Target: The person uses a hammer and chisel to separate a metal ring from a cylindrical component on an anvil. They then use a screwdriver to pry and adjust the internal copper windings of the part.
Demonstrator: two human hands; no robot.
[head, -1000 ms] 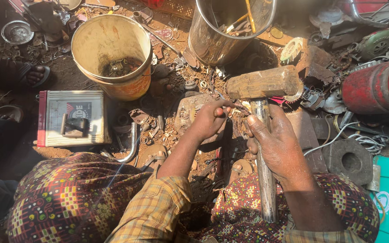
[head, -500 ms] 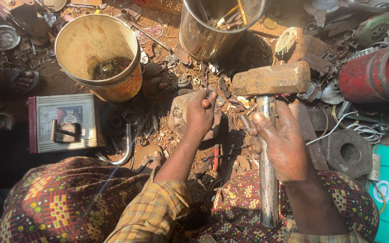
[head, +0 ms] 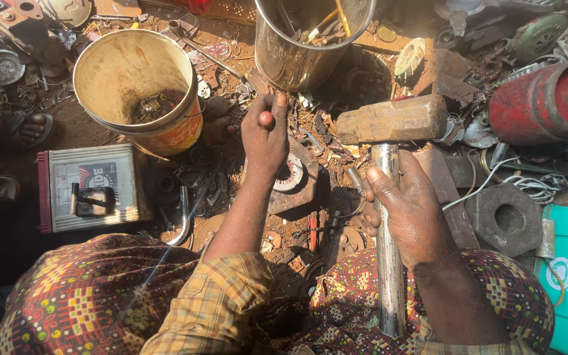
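Right hand (head: 410, 212) around hammer (head: 389, 197)

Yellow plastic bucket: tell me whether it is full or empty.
Nearly empty. The yellow plastic bucket stands upright, its inner wall bare down to a small heap of metal scraps on the bottom.

The left arm was stretched forward from a rolled plaid sleeve, the forearm bare and held nearly straight. The left hand (head: 265, 135) was raised at its far end, the back of the hand turned up toward the camera. Its fingers (head: 275, 105) were curled inward and the thumb was pressed against them in a closed grip; what was pinched inside could not be made out. The right forearm was kept closer to the body and angled inward. The right hand (head: 407, 213) was wrapped around a handle, the thumb laid along it and the fingers folded beneath.
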